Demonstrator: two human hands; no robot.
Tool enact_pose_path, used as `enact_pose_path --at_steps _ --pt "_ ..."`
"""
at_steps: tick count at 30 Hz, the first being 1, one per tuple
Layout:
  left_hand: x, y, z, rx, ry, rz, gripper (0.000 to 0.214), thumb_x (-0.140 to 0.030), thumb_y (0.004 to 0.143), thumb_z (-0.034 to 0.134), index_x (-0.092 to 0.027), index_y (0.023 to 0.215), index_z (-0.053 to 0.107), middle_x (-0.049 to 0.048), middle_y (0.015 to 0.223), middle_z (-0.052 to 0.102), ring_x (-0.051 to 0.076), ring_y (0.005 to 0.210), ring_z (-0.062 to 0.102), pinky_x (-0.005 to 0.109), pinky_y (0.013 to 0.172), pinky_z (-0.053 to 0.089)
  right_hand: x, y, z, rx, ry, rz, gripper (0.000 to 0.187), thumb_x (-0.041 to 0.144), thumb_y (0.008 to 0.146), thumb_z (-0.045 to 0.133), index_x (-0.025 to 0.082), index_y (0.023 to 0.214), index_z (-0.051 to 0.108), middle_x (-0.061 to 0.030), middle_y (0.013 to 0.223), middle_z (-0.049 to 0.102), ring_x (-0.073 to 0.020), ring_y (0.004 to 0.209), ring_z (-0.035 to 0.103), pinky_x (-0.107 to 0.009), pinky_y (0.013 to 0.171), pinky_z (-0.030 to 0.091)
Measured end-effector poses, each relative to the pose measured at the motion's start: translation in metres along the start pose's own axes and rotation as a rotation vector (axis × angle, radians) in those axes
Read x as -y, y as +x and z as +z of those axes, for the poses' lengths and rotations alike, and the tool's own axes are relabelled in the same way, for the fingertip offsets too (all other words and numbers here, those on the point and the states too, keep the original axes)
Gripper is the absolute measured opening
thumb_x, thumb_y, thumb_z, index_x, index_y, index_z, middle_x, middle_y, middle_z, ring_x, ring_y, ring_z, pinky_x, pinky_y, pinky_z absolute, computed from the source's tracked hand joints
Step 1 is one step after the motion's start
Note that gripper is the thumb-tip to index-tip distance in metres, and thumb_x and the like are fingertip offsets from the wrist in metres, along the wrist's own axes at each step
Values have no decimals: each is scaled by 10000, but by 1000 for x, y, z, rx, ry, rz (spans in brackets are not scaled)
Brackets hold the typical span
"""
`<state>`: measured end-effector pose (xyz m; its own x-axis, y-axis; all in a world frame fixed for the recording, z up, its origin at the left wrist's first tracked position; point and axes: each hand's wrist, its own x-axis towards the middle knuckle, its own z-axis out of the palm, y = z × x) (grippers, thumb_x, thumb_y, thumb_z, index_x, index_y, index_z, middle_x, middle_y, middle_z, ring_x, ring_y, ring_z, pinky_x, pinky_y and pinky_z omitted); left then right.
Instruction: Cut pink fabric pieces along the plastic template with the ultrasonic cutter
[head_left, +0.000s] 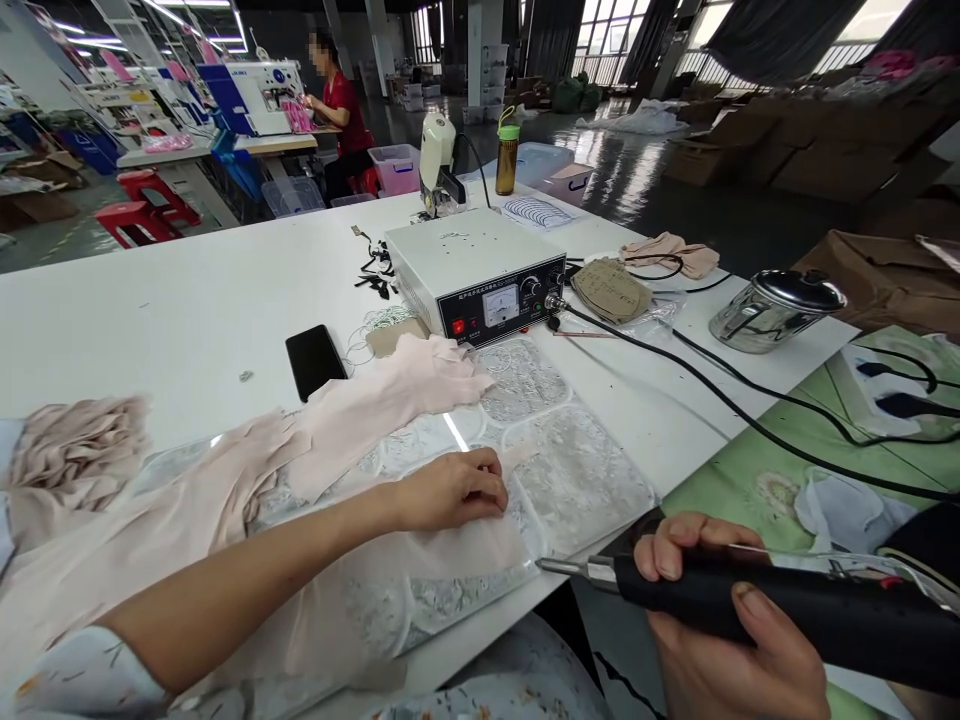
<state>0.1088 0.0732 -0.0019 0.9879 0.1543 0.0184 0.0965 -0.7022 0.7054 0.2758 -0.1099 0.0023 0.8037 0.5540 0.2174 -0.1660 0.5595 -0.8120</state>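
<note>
My left hand (454,490) rests with curled fingers on thin pale pink fabric (352,420) that lies over a clear textured plate (570,470) on the white table (172,310). My right hand (720,620) grips a black handheld tool (787,605) whose metal tip (559,567) points left at the plate's near edge. A black cable (720,395) runs from the tool's side to the white control box (480,275) with a dial and knobs behind the plate.
A black phone (315,360) lies left of the box. Bunched pink fabric (75,450) sits at the far left. A metal pot (772,305), cloth pieces (667,255) and a bottle (508,155) stand further right. Another person (341,100) sits at a sewing machine (251,95) behind.
</note>
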Motion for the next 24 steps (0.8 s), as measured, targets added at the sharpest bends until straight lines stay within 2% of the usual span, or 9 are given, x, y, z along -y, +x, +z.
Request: enact_pose_path --at_steps 9,15,24 --pt "2 -2 2 -36 -116 -9 88 -166 877 635 -164 864 722 45 938 596 128 813 606 214 766 490 0 -10 2 19 -15 14 197 316 670 542 200 801 633 -14 684 504 -131 511 462 -285 397 408" --pt "4 -3 2 -35 -158 2 78 -165 875 640 -153 864 716 48 927 606 124 808 612 214 771 495 -2 -14 -1 40 -9 -39 210 335 670 539 199 810 616 -13 699 478 -130 517 446 -299 408 397" --pt "-1 -4 2 -46 -111 -16 86 -159 892 598 -153 858 677 46 930 600 125 801 596 216 754 484 -2 -18 2 -2 15 -47 181 299 679 538 213 827 596 -2 729 485 -129 538 460 -297 448 413"
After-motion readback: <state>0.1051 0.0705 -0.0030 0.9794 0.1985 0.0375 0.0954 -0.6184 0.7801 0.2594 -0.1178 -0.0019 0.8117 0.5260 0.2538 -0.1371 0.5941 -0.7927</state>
